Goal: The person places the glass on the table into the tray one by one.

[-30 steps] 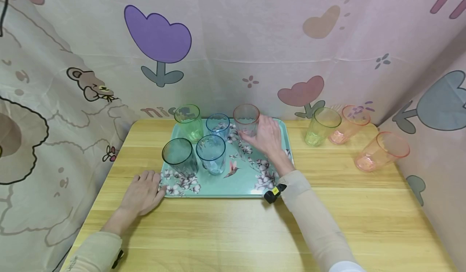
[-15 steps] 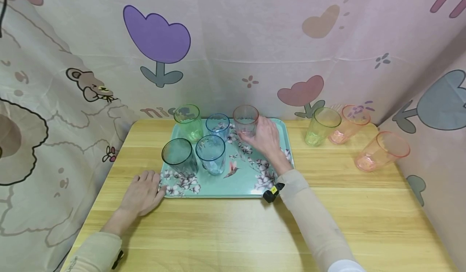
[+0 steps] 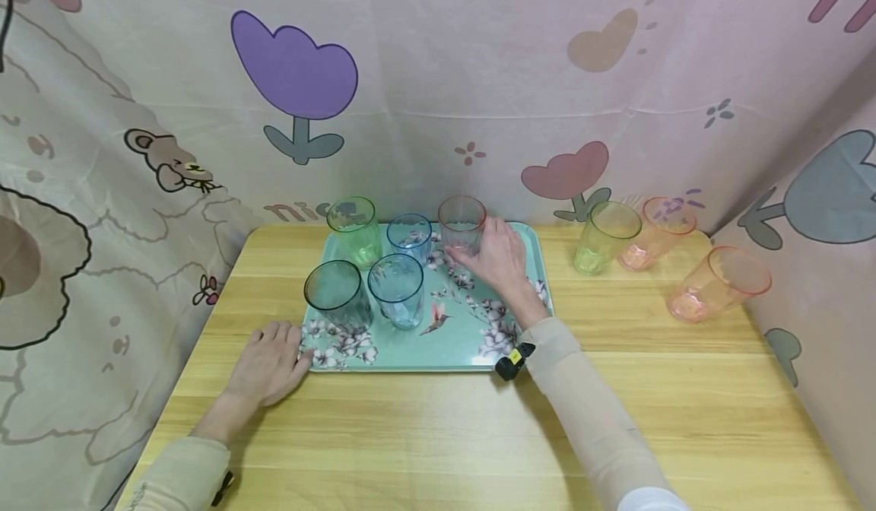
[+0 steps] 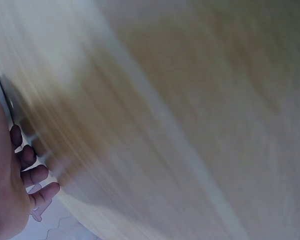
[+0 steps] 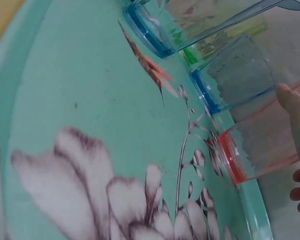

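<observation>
My right hand (image 3: 498, 256) grips a clear pink tumbler (image 3: 461, 218) that stands upright at the back of the mint-green tray (image 3: 438, 355). In the right wrist view, the thumb lies along one side of the pink tumbler (image 5: 265, 142) and the other fingers are partly seen beyond it. My left hand (image 3: 268, 363) lies with relaxed fingers on the table, its thumb at the tray's front left corner. Left of the pink tumbler on the tray stand a green tumbler (image 3: 359, 241), a small blue one (image 3: 411, 241), a larger blue one (image 3: 398, 294) and a dark grey one (image 3: 340, 298).
On the wooden table (image 3: 411, 435), right of the tray, stand a yellow-green tumbler (image 3: 602, 241), an orange-pink tumbler (image 3: 650, 241) and another orange-pink tumbler (image 3: 715, 290) nearer the right edge. A patterned curtain (image 3: 424, 77) hangs close behind the table and along both sides.
</observation>
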